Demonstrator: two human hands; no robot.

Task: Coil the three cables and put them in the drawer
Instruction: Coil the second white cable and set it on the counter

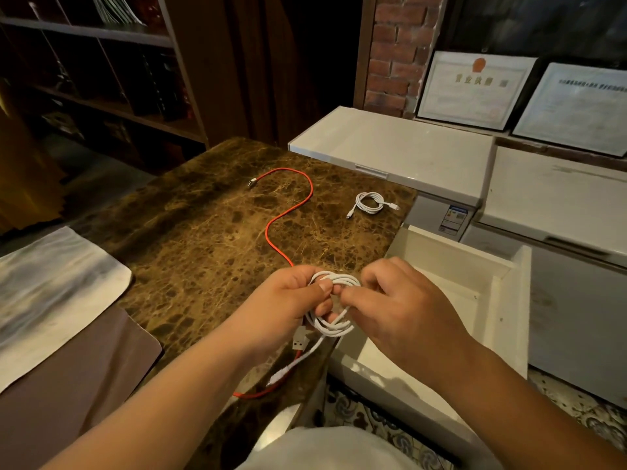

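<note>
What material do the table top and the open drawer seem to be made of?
The table top looks like polished brown marble or a stone imitation: pale veins run through dark patches and it shines softly. The open drawer looks like white painted or laminated board, matt, with flat thick walls and some small dark marks; the picture cannot tell wood from composite.

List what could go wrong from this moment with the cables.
The white coil, held by both hands over the table edge, has a loose tail and plug dangling; it may spring open if either grip slackens. The orange cable lies uncoiled beneath the hands and could snag on that tail.
</note>
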